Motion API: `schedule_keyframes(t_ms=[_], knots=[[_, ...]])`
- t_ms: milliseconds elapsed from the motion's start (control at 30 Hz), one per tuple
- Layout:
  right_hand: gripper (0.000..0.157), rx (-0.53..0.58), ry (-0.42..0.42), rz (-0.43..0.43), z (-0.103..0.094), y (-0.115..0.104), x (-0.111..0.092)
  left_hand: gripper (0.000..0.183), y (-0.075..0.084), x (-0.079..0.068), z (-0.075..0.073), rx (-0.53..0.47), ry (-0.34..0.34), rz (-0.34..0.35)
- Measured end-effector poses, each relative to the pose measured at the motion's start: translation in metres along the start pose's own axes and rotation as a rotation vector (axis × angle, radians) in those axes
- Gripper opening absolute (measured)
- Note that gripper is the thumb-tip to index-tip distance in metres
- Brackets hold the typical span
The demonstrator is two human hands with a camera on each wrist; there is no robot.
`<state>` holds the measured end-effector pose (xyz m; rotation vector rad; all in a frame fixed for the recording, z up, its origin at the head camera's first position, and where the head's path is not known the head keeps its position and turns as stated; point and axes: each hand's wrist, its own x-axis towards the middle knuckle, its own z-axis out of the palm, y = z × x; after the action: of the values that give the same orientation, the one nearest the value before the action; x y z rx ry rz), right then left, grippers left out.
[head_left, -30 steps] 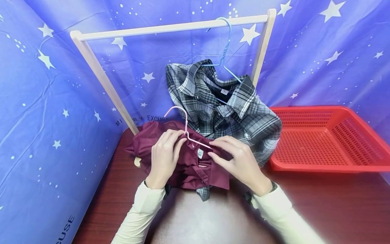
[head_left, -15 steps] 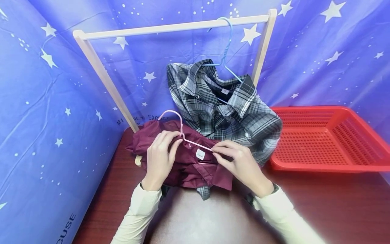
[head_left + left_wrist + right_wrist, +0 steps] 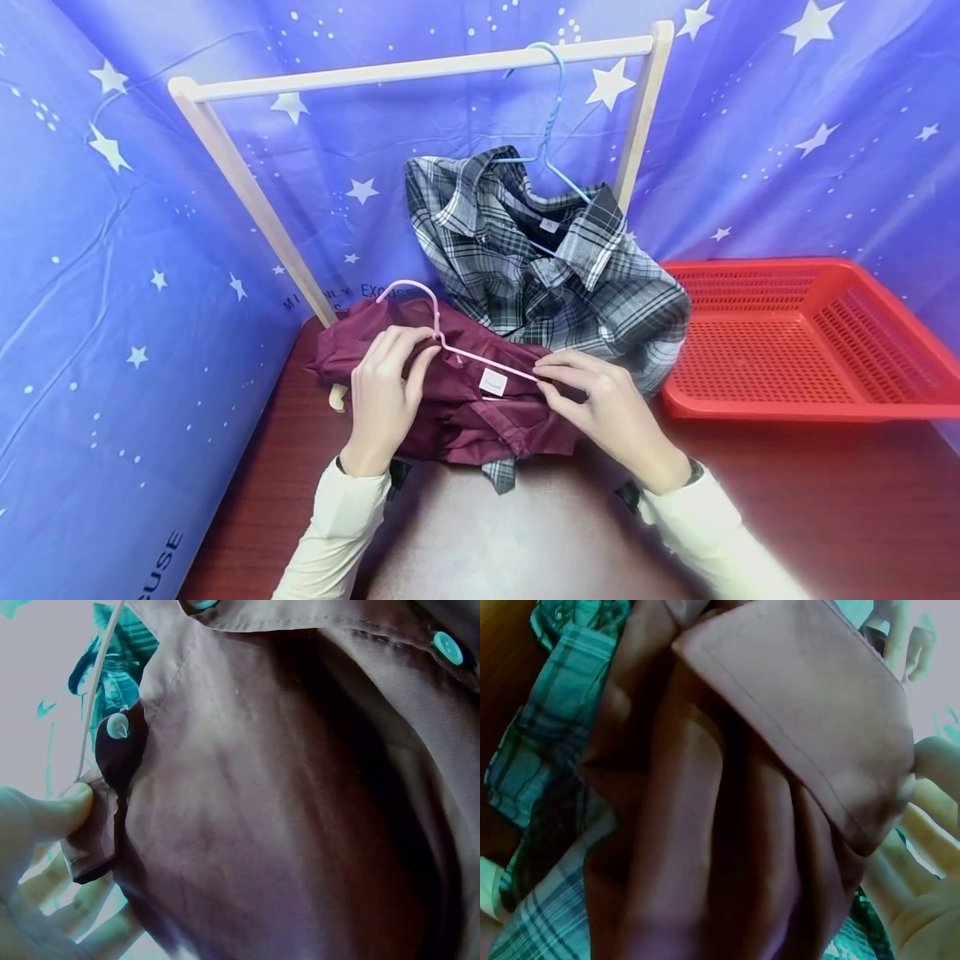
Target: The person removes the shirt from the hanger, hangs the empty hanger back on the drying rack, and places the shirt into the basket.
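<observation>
A maroon shirt [image 3: 450, 421] with a white neck label [image 3: 492, 382] lies bunched on the table around a pink hanger [image 3: 487, 363]. My left hand [image 3: 386, 392] pinches the collar at the base of the hanger's hook. In the left wrist view, the thumb [image 3: 67, 814] presses on the collar fabric beside the thin hook wire. My right hand [image 3: 607, 408] pinches the other side of the collar, where the hanger's arm meets the fingertips. The collar flap [image 3: 817, 705] fills much of the right wrist view. The hanger's lower part is hidden inside the shirt.
A grey plaid shirt [image 3: 517, 275] on a blue hanger [image 3: 551, 125] hangs from a wooden rack [image 3: 420, 70] just behind. To the right stands a red plastic basket [image 3: 810, 411]. A star-patterned blue curtain [image 3: 360, 225] surrounds the table [image 3: 787, 500].
My left hand has drifted left with the hanger's hook, which leans lower to the left. My right hand has moved right and slightly down, and more of the hanger's arm shows between the hands.
</observation>
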<state>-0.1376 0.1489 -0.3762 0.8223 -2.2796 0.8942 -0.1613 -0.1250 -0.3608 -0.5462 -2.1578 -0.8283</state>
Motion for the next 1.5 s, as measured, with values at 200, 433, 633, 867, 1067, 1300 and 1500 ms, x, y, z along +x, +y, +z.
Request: schedule_keyframes(t_ms=[200,433,633,867,1067,1300,1500], knots=[[0.027,-0.041,0.018,-0.018,-0.003,0.003,-0.003,0.015,-0.001,0.000,-0.001,0.003,0.010,0.003],[0.029,-0.076,-0.011,-0.001,-0.008,0.005,-0.007,0.015,-0.002,-0.001,-0.004,0.011,0.030,0.002],[0.029,-0.079,-0.033,0.013,-0.011,0.007,-0.009,0.015,-0.005,-0.002,-0.005,0.017,0.031,-0.006],[0.031,-0.088,-0.032,0.001,-0.012,0.008,-0.013,0.015,-0.007,-0.002,-0.006,0.017,0.036,-0.007],[0.031,-0.144,-0.029,0.033,-0.015,0.008,-0.018,0.014,-0.006,-0.002,-0.007,0.013,0.046,0.000],[0.035,-0.191,-0.027,0.095,-0.016,0.008,-0.024,0.015,-0.006,-0.002,-0.009,0.014,0.045,-0.002],[0.037,-0.167,-0.062,0.167,-0.016,0.006,-0.027,0.015,-0.004,-0.003,-0.010,0.015,0.050,0.000]])
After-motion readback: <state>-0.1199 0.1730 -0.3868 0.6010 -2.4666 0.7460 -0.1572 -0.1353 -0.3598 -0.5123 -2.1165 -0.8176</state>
